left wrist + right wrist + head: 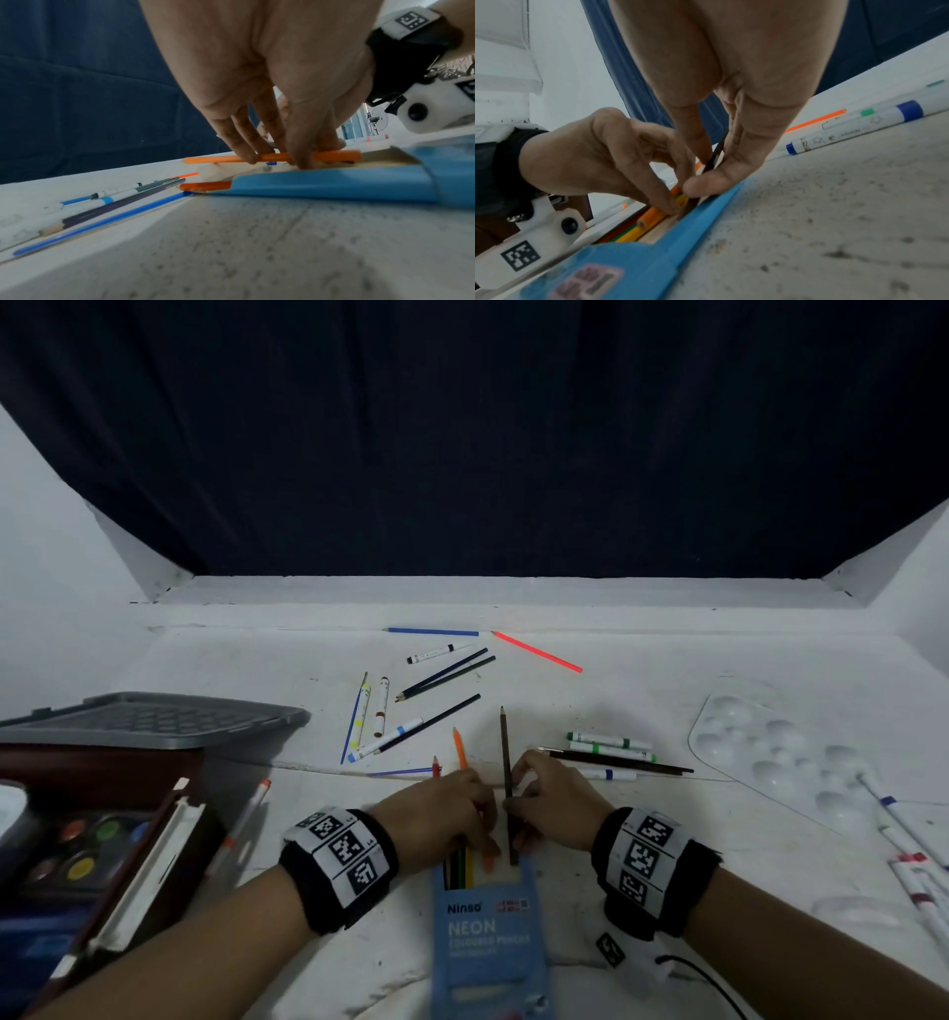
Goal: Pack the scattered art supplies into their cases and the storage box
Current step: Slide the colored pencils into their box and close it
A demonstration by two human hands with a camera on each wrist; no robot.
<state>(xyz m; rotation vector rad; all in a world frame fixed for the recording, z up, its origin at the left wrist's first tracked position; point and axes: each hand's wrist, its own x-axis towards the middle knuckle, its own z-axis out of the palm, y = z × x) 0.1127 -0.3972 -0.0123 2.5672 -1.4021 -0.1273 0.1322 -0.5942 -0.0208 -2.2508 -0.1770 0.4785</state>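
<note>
A blue Ninso pencil case (488, 942) lies at the front centre with its mouth facing away from me. Orange, yellow and green pencils (639, 225) lie inside it. My left hand (477, 819) pinches an orange pencil (334, 156) over the case mouth, fingers on top and thumb in front. My right hand (518, 809) pinches a dark brown pencil (506, 752) between thumb and forefinger. The lower end of that dark brown pencil (714, 158) sits in the right side of the case (706, 219). A red-orange pencil (205, 185) pokes out from the case's left edge.
Loose pencils and markers (441, 670) are scattered behind my hands, with green markers (611, 742) to the right. A grey box lid (154, 719) and a watercolour set (77, 845) are on the left. A white palette (780, 752) and more markers (914, 855) lie on the right.
</note>
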